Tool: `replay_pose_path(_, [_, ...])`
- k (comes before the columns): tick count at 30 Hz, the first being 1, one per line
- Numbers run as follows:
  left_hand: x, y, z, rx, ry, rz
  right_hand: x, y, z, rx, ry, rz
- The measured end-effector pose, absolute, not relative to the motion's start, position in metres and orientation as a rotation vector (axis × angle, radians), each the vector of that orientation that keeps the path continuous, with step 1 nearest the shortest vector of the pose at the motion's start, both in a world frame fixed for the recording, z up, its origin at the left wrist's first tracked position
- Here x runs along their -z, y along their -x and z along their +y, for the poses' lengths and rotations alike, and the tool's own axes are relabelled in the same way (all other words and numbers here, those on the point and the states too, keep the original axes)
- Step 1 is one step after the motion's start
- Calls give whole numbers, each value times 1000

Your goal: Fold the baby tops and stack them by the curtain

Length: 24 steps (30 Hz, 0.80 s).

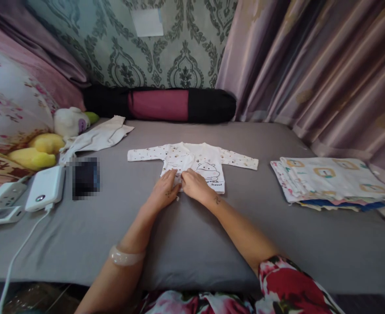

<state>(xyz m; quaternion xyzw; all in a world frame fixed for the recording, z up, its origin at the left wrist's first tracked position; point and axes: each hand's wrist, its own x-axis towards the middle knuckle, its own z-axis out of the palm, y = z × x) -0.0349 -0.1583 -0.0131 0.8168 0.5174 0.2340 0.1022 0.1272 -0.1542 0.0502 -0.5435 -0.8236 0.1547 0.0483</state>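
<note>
A small white baby shirt (192, 152) lies spread on the grey sheet with both sleeves stretched out sideways. It has a dotted print, a cartoon animal and lettering on the lower front. My left hand (165, 188) is at the shirt's lower front edge, fingers together on the cloth. Beside it, my right hand (195, 185) has curled fingers that pinch the fabric near the middle. The fingertips of both hands nearly meet, and they hide part of the hem. A short white tie end shows just below them.
Folded printed cloths (330, 176) are stacked at the right. A black and maroon bolster (159, 104) lies along the wall. To the left are a crumpled white garment (99, 136), plush toys (70, 122), a white power bank (45, 189) with a cable, and a power strip (4, 198).
</note>
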Motion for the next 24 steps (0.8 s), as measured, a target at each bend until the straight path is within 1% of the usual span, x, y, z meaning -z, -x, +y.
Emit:
replay_pose_path(3, [11, 33, -157, -796, -2445, 1502, -58, -125, -164, -450, 1643, -2575])
replay_pose_path(5, [10, 31, -156, -834, -2494, 1405, -68, -125, -168, -471, 1622, -2611])
replay_pose_path(8, [7, 24, -155, -825, -2501, 1259, -79, -133, -163, -561, 1619, -2608])
replay_pose_path(10, [3, 17, -156, -816, -2477, 1298, -79, -144, -150, -539, 1715, -2507])
replay_pose_path(12, [-3, 10, -158, -795, -2472, 1391, -69, -159, -130, -392, 1865, -2330])
replay_pose_path(15, [-10, 3, -159, -705, -2512, 1425, -44, -183, -99, -204, 1873, -2202])
replay_pose_path(20, [-12, 3, -157, -623, -2531, 1417, -9, -206, -80, -244, 1889, -2318])
replay_pose_path(24, [-8, 6, -157, -635, -2540, 1398, -2, -211, -92, -184, 1781, -2437])
